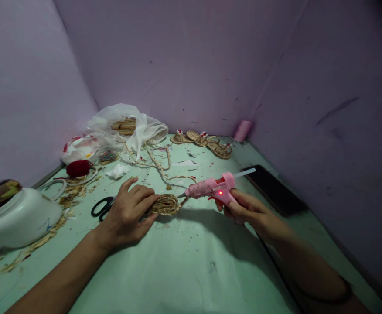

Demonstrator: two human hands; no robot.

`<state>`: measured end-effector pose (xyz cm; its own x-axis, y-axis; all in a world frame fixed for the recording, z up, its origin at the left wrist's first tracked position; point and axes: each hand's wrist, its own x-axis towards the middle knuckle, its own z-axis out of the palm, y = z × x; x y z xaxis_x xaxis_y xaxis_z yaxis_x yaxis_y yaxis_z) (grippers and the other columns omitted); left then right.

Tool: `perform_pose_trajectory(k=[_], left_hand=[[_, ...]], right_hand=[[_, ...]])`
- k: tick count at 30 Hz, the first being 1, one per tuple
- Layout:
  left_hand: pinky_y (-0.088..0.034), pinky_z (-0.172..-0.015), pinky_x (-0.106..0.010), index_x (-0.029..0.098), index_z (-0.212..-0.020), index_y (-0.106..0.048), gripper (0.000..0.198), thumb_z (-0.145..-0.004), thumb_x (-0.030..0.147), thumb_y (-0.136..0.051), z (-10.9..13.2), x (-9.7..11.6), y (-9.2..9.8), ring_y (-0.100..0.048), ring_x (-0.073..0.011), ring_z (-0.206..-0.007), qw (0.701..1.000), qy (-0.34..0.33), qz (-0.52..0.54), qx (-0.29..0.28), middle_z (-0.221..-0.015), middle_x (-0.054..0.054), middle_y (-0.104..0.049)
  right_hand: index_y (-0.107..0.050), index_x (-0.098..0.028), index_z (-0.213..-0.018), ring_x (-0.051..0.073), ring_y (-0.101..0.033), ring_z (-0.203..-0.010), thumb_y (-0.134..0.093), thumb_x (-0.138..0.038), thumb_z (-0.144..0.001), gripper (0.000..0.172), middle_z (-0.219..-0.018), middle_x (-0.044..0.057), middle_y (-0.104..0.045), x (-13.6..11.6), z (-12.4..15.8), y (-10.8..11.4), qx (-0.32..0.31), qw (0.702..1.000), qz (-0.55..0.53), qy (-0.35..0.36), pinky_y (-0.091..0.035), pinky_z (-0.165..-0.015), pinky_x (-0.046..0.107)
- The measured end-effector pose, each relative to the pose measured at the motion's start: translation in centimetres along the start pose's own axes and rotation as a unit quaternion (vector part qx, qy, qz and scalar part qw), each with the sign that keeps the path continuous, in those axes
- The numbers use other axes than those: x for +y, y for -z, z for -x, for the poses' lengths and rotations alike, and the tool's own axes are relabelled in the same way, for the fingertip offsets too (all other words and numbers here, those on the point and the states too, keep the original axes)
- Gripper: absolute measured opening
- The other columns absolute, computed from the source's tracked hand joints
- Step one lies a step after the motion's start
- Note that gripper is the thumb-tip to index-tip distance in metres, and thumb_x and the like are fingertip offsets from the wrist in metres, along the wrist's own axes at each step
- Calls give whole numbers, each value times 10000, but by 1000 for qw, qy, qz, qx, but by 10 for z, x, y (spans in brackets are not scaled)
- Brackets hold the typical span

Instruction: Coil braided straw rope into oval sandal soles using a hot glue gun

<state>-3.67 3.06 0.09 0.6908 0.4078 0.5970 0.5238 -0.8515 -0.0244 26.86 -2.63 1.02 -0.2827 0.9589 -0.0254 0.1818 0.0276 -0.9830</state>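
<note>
Between the fingers and thumb of my left hand [128, 213] is a flat oval coil of braided straw cord [165, 204]. My right hand [243, 209] is wrapped round the handle of a pink glue gun [210, 187], which has a glowing red light and a clear glue stick [244, 172] out of its back. The gun's nozzle points left and meets the coil's right end, or lies just by it. From there the loose braided cord [160, 168] runs back across the table. Black-handled scissors [102, 208] lie partly hidden behind my left hand.
Small woven sandals [222, 150] lie by the back wall, with a pink spool [243, 131] to their right. A dark phone [274, 189] rests at right. Back left are a plastic bag of straw [128, 126] and red yarn [79, 168]; a white pot [30, 218] stands at left.
</note>
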Motion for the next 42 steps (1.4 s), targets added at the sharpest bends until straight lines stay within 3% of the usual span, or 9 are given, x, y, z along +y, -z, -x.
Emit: perform_pose_trajectory(k=[42], left_hand=[[-344,-985,-563,99,-1021,-599,257,-764,113,-609,-1,8,-4,-591,-223,-865,998,-62,-16,-5,-919,-100,-673]], right_hand=[[-570,-172,-866,100,-342,-583,-548,-502,-838,332,-707,-13,-441,-1,-1,-6,-20,999,-35,-3,-262,-503,234]])
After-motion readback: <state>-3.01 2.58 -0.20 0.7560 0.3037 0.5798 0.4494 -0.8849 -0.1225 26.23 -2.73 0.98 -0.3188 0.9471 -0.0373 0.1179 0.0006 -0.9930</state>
